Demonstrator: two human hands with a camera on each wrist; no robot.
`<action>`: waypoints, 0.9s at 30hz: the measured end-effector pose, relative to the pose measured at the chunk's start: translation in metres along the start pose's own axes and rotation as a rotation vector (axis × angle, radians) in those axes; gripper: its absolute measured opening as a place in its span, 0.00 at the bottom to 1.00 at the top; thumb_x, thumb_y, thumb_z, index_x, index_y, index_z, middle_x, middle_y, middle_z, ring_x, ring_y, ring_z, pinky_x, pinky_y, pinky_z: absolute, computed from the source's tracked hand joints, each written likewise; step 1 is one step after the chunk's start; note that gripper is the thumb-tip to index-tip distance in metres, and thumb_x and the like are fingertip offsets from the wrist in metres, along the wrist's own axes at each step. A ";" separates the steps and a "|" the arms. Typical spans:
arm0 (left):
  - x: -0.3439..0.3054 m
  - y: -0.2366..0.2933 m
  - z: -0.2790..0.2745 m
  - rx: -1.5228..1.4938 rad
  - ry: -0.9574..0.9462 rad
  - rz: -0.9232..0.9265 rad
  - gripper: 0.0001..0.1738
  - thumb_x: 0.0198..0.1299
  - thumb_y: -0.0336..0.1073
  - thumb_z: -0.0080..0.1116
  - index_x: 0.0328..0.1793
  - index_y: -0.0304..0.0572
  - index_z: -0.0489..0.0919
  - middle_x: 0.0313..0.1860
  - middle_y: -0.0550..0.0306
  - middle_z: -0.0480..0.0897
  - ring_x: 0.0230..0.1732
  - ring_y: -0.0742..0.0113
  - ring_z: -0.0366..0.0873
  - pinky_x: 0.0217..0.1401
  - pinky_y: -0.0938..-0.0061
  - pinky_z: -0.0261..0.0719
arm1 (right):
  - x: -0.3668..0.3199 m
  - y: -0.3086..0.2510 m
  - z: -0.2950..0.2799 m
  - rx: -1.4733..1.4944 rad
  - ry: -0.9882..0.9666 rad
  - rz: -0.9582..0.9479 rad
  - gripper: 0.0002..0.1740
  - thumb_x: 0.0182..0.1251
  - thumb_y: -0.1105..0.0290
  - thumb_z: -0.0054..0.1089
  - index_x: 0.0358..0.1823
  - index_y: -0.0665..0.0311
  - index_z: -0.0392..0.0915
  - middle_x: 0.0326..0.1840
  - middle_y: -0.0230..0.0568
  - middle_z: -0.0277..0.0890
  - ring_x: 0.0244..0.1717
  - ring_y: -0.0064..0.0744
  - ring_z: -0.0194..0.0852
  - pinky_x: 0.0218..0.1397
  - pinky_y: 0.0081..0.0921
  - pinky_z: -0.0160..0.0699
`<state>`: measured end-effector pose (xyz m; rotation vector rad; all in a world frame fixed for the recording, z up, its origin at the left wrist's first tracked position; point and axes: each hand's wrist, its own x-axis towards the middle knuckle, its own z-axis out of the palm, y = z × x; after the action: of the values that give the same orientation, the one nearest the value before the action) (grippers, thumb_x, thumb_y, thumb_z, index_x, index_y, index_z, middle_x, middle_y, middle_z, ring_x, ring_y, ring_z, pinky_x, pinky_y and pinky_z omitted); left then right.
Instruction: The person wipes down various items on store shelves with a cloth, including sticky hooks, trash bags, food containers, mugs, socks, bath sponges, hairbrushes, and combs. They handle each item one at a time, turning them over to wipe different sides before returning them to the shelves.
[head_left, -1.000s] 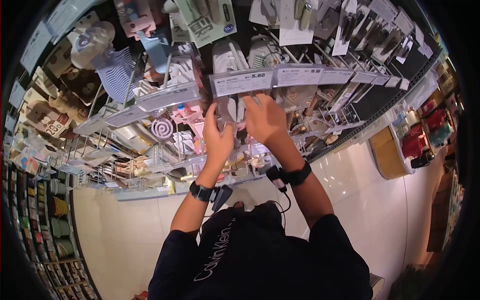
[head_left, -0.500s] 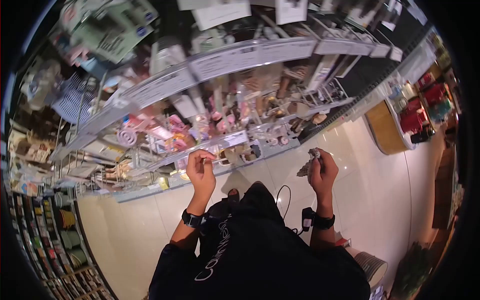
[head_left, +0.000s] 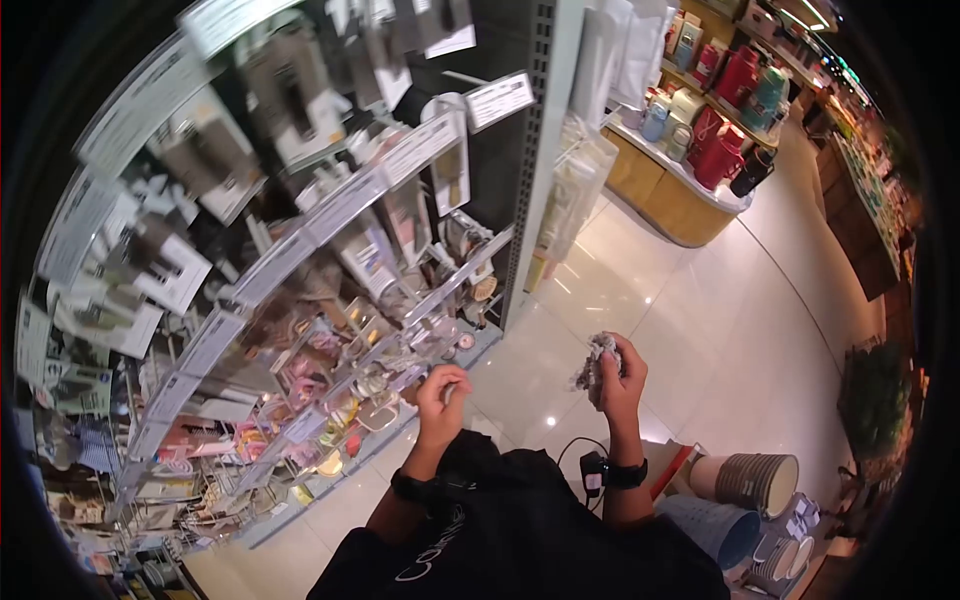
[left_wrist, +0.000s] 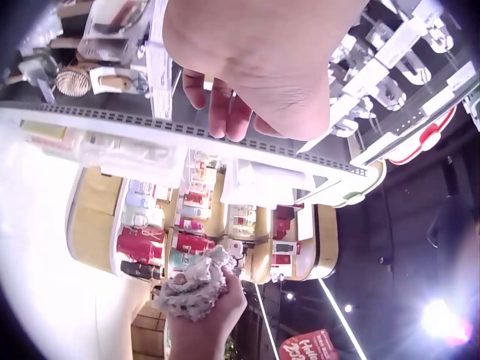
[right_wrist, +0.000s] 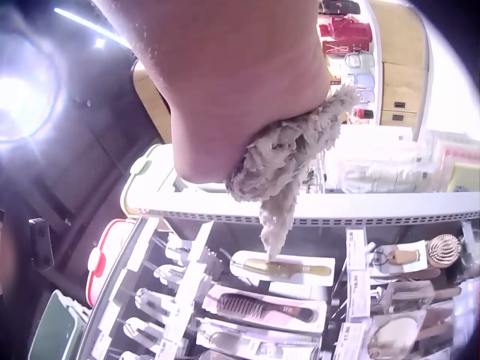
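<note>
A crumpled grey, fluffy cloth (head_left: 592,365) is gripped in my right hand (head_left: 625,378), held out over the floor past the end of the shelf rack. In the right wrist view a loose end of the cloth (right_wrist: 281,161) dangles below the palm. My left hand (head_left: 440,402) hovers beside the rack's lower end, fingers loosely bent and nothing in them. Nearest to it are the small goods on the lower shelf (head_left: 376,412). The left wrist view shows the left hand's fingers (left_wrist: 219,109) hanging relaxed.
Carded combs (right_wrist: 262,306) hang on the rack behind price strips (head_left: 340,208). A perforated upright (head_left: 535,130) ends the rack. Beyond stands a wooden counter (head_left: 655,195) with red flasks (head_left: 712,150). Stacked buckets (head_left: 765,482) stand low on the right, a blue bucket (head_left: 715,530) among them.
Both hands have come away from the shelf's price strip, where they worked a second ago. The cloth now shows in the right hand. The head view has turned right, toward the rack's end.
</note>
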<state>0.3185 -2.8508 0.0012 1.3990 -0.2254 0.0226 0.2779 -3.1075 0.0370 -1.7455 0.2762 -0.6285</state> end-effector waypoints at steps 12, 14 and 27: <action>0.220 -0.025 0.088 0.675 0.494 0.591 0.29 0.47 0.21 0.54 0.59 0.32 0.63 0.62 0.40 0.58 0.62 0.50 0.61 0.60 0.65 0.63 | 0.139 0.066 -0.010 0.046 -0.096 0.071 0.12 0.61 0.73 0.53 0.43 0.72 0.77 0.36 0.44 0.79 0.37 0.30 0.76 0.45 0.26 0.74; 0.255 -0.022 0.093 0.972 0.687 0.560 0.39 0.50 0.29 0.59 0.67 0.33 0.54 0.66 0.38 0.53 0.71 0.44 0.47 0.67 0.56 0.57 | 0.164 0.069 -0.005 0.027 -0.125 0.056 0.12 0.59 0.73 0.54 0.43 0.71 0.77 0.35 0.46 0.79 0.37 0.33 0.77 0.45 0.26 0.74; 0.292 -0.024 0.079 0.200 0.546 0.146 0.15 0.58 0.32 0.61 0.50 0.33 0.75 0.41 0.57 0.81 0.41 0.73 0.76 0.47 0.77 0.73 | 0.263 0.103 -0.049 -0.030 -0.354 -0.144 0.12 0.56 0.76 0.53 0.42 0.70 0.77 0.35 0.52 0.78 0.37 0.50 0.79 0.44 0.30 0.75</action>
<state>0.5962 -2.9664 0.0400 1.5177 0.1342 0.5540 0.4833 -3.3067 0.0161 -1.8801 -0.0870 -0.4080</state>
